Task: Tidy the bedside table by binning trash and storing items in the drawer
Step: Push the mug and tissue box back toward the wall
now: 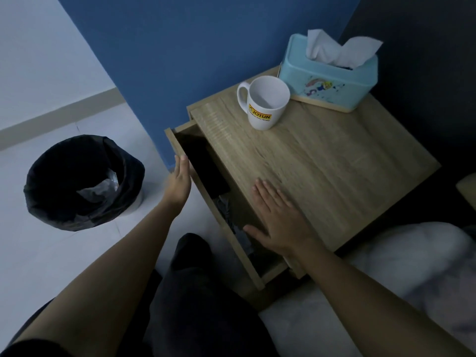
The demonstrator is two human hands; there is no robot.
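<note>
While the right hand [277,222] lies spread on the bedside table [322,161], the left hand [180,181], flat, touches the drawer [172,140] front.

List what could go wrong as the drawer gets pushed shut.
1. The right hand lies flat on the table top with its thumb over the open drawer; it may get pinched.
2. A hard push by the left hand might jolt the mug.
3. Dark items inside could jam.
</note>
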